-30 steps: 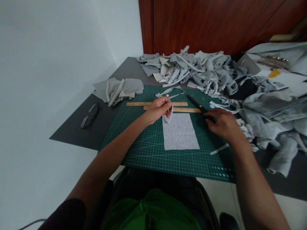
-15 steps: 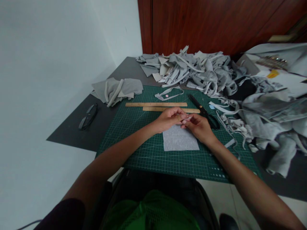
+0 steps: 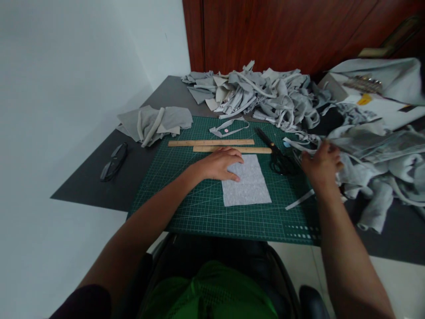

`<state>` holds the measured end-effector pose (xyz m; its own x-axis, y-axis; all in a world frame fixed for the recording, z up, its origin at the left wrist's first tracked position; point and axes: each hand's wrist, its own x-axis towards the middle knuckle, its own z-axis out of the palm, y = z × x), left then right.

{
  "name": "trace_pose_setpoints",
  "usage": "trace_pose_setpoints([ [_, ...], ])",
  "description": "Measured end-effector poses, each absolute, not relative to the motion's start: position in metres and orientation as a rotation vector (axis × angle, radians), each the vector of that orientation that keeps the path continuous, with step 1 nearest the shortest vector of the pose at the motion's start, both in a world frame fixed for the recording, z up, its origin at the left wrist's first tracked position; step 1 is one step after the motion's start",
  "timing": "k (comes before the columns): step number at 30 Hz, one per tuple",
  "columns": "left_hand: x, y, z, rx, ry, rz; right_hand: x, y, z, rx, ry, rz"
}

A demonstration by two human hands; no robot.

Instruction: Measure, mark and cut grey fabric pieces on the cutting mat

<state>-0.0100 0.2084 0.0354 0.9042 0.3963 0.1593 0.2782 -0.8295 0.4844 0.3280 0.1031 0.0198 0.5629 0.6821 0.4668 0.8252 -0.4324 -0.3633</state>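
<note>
A light grey rectangle of cloth (image 3: 250, 186) lies flat on the green cutting mat (image 3: 195, 208). My left hand (image 3: 222, 165) rests on the cloth's upper left part, thumb apart from the fingers, gripping nothing. Over the grey fabric scraps (image 3: 357, 175) on the right is my right hand (image 3: 321, 166), slightly blurred. Its thumb stands apart from its bent fingers, and I see nothing held in it. Black-handled scissors (image 3: 280, 161) lie between my hands. Two wooden rulers, the upper one (image 3: 212, 142) and the lower one (image 3: 255, 150), lie just beyond the cloth.
A large heap of grey scraps (image 3: 239, 91) covers the table's back. A smaller fabric pile (image 3: 154, 124) and black glasses (image 3: 113, 161) lie to the left. A looped strip (image 3: 230, 128) sits behind the rulers; a short strip (image 3: 300, 200) is near my right wrist. A white box (image 3: 385, 110) stands back right.
My hands have come apart from over the cloth. The right one has moved right to the scraps; the left has flattened onto the cloth, whose upper part is now uncovered.
</note>
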Motion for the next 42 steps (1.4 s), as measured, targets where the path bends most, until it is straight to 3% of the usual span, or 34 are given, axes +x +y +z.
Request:
trace_pose_setpoints([
  [4, -0.010, 0.214, 0.033, 2.598, 0.455, 0.340, 0.296, 0.114, 0.019, -1.960, -1.504, -0.374],
  [11, -0.018, 0.224, 0.034, 2.591, 0.478, 0.490, 0.236, 0.118, 0.009, -1.261, -1.907, 0.209],
  [21, -0.029, 0.224, 0.042, 2.708, 0.652, 0.270, 0.222, 0.137, 0.002, -1.237, -1.991, 0.402],
  [32, -0.024, 0.233, 0.031, 2.543, 0.559, 0.504, 0.214, 0.142, 0.014, -1.265, -2.138, 0.166],
  [36, -0.020, 0.229, 0.035, 2.294, 0.517, 0.597, 0.207, 0.129, 0.024, -1.229, -2.113, 0.193],
  [42, -0.012, 0.211, 0.044, 1.670, 0.595, 0.709, 0.187, 0.118, 0.029, -1.224, -1.810, 0.564],
])
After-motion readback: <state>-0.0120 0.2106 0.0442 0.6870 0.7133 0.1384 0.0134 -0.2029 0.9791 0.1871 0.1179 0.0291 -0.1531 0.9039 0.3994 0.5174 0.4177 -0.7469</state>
